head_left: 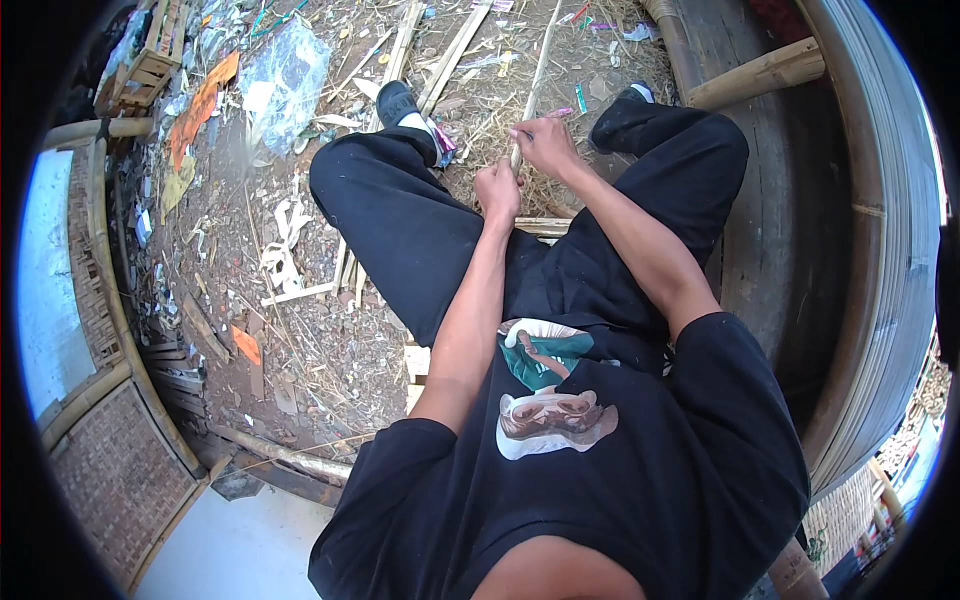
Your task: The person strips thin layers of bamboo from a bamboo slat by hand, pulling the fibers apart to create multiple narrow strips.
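A long, pale bamboo strip (540, 75) runs from between my knees away toward the top of the view. My left hand (498, 190) is closed round its near end, low between my thighs. Just beyond and to the right, my right hand (548, 147) is closed against the strip, thumb and fingers pinched together. A small dark bit shows at those fingers, too small to name. Something pink sticks out behind the right hand; whether it is held or lies on the ground I cannot tell.
Several bamboo slats (452, 58) lie on the littered ground past my left shoe (398, 103). Curled pale shavings (285, 245), a clear plastic bag (287, 80) and an orange scrap (203, 105) are at left. A bamboo pole (757, 74) and dark bench (765, 240) stand at right.
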`<state>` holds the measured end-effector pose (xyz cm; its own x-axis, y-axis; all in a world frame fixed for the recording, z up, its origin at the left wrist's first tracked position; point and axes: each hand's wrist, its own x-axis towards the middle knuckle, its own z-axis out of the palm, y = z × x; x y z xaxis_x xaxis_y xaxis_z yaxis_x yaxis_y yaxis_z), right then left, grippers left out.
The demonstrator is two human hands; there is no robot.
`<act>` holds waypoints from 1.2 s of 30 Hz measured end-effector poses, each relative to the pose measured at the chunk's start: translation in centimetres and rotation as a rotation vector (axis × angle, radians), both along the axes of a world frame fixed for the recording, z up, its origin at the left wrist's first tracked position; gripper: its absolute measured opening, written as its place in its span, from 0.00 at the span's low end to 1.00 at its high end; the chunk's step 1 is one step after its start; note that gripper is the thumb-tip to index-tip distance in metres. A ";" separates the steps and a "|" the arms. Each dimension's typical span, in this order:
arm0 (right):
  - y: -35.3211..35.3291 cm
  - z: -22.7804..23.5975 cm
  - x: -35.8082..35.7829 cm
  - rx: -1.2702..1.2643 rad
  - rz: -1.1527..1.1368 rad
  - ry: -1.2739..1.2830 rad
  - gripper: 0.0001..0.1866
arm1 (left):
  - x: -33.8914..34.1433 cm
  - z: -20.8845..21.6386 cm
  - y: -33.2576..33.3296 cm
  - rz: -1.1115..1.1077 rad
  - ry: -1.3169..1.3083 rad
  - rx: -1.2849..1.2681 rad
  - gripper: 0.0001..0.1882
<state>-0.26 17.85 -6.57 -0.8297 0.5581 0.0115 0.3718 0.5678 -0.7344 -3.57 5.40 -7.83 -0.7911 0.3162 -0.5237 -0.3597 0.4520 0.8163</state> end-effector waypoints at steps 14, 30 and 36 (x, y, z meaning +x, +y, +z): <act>-4.8 5.9 2.6 -0.262 0.046 0.153 0.10 | -0.8 0.3 -0.5 0.289 -0.516 0.436 0.33; 3.7 1.5 3.7 -0.033 -0.115 -0.250 0.21 | -3.3 2.1 -1.1 0.021 -0.614 0.572 0.35; 3.9 1.4 2.5 -0.144 -0.211 -0.150 0.14 | -3.1 2.8 -1.1 0.014 -0.607 0.582 0.28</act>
